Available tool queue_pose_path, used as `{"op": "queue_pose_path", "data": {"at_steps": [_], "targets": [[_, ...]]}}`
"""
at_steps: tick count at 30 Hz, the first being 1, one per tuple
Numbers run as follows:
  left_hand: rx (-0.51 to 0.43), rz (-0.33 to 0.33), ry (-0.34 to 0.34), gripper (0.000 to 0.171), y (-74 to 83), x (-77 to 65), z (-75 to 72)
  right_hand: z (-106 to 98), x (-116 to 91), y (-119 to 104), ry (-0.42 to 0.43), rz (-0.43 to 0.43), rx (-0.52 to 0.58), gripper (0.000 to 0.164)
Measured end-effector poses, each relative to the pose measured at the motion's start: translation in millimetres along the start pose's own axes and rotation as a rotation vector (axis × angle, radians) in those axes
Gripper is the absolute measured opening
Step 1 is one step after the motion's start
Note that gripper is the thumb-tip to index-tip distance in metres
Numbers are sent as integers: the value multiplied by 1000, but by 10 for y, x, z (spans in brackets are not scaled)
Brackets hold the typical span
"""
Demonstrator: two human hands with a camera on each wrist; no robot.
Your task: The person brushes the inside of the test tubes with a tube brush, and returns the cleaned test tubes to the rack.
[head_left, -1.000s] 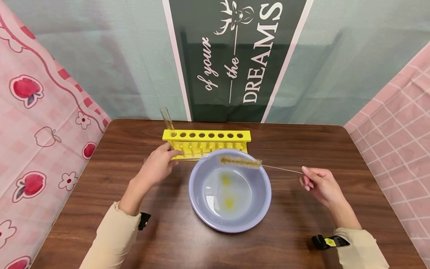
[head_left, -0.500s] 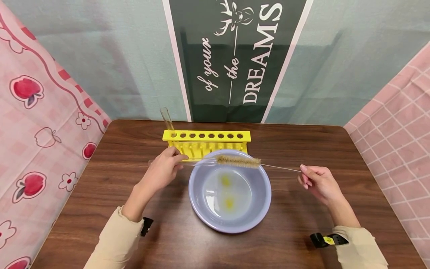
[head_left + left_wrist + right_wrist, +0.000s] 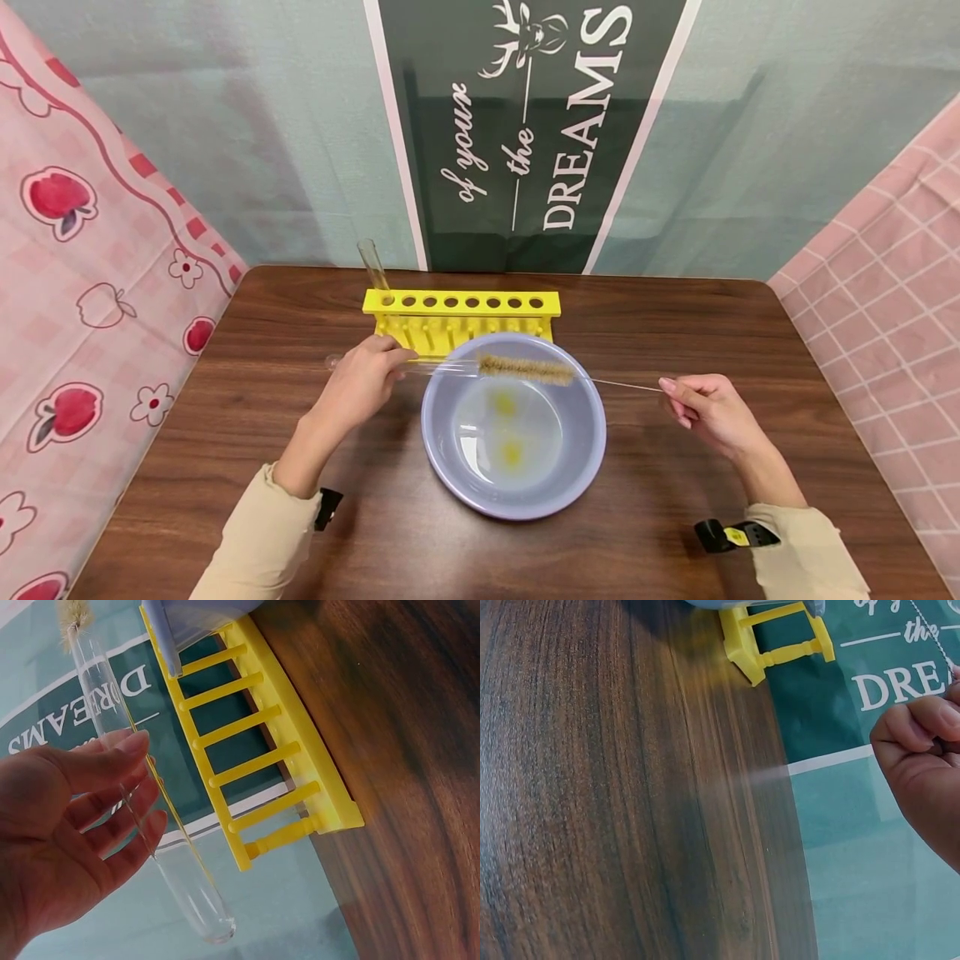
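My left hand (image 3: 363, 379) grips a clear glass test tube (image 3: 184, 881) around its middle, its rounded end pointing left and its mouth over the basin. In the left wrist view the thumb and fingers curl round the glass. Right at the tube's mouth sits the bristle head of a tan test tube brush (image 3: 525, 369). My right hand (image 3: 712, 412) pinches the brush's thin twisted wire handle (image 3: 930, 630) between thumb and fingers. Below the brush stands a lavender basin (image 3: 435, 467) holding water, with two yellowish patches in it.
Behind the basin stands a yellow test tube rack (image 3: 472, 302); its leftmost hole holds another glass test tube (image 3: 372, 265), tilted. The basin overlaps the rack's right front in the head view. All stand on a dark wooden table (image 3: 660, 325) against a fabric backdrop.
My left hand has come slightly toward me and right with the tube, away from the rack. The brush has shifted a little left, and its bristle tip now meets the tube's mouth.
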State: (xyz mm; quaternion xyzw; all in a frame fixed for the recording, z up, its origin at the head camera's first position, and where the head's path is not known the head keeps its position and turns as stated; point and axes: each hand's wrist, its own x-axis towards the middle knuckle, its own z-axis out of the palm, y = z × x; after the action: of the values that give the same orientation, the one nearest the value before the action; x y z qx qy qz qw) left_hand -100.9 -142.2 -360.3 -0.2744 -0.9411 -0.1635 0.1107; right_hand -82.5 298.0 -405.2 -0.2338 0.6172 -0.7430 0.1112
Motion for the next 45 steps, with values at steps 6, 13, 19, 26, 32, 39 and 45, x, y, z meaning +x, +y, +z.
{"op": "queue_pose_path", "data": {"at_steps": [6, 13, 19, 26, 32, 39, 45], "targets": [[12, 14, 17, 30, -1, -2, 19, -4, -3, -13, 20, 28, -31, 36], [28, 35, 31, 32, 8, -15, 48, 4, -1, -27, 24, 53, -69, 36], [36, 69, 41, 32, 17, -30, 65, 5, -3, -41, 25, 62, -81, 36], [36, 78, 59, 32, 26, -43, 66, 10, -7, -29, 27, 68, -109, 35], [55, 103, 62, 32, 59, -30, 76, 24, 8, -21, 65, 76, -177, 35], [48, 105, 54, 32, 85, -26, 111, 55, 34, -42, 103, 97, -216, 35], [29, 71, 39, 32, 106, -19, 127, 92, 55, -57, 127, 138, -258, 35]]}}
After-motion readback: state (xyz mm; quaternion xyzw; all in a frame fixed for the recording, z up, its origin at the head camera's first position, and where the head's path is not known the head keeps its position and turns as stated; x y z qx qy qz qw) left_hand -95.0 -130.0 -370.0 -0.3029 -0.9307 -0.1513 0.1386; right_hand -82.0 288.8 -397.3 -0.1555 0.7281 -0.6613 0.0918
